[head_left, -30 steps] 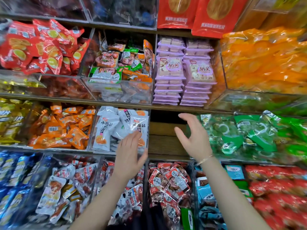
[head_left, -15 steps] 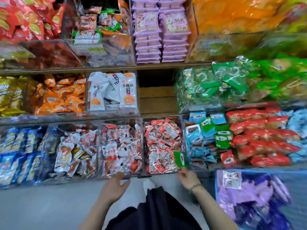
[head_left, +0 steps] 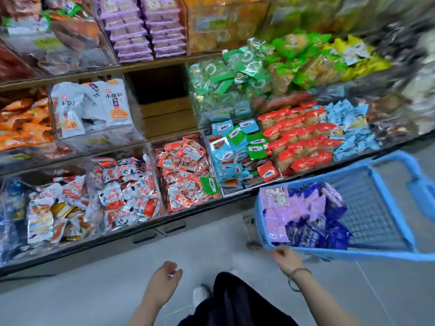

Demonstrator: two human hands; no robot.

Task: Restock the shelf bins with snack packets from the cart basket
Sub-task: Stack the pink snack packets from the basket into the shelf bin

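Left hand (head_left: pixel 162 282) low over the grey floor (head_left: pixel 117 267), loosely curled, fingers apart, holding nothing, well apart from the shelf bins and the basket

Above and ahead of it, the shelf bins: bottom row has white-and-red packets (head_left: pixel 127 191), then red packets (head_left: pixel 186 170), then blue and green ones (head_left: pixel 235 151). Middle row has white packets (head_left: pixel 94 107) and, just right of them, an empty gap in the shelf (head_left: pixel 162 100) showing bare wood, probably the slot to fill. Purple boxes (head_left: pixel 143 31) stacked on the shelf right above that gap

Right hand (head_left: pixel 286 257) at the near-left rim of the blue basket (head_left: pixel 376 251), thumb and fingers pinched close together at or on the rim. Contact is blurred, so cannot tell if it grips the rim or only touches it. No packet in it

Snack packets (head_left: pixel 303 215), pale purple and dark blue, heaped in the left end of the basket, just beyond the right hand, up and slightly right of the fingertips. Rest of the basket floor is bare mesh

Key relation: the pile is much nearer the right hand than the left. The basket's long axis runs left to right along the shelf front. Likely next move is the right hand reaching forward over the rim into the pile, then carrying up and left to the gap
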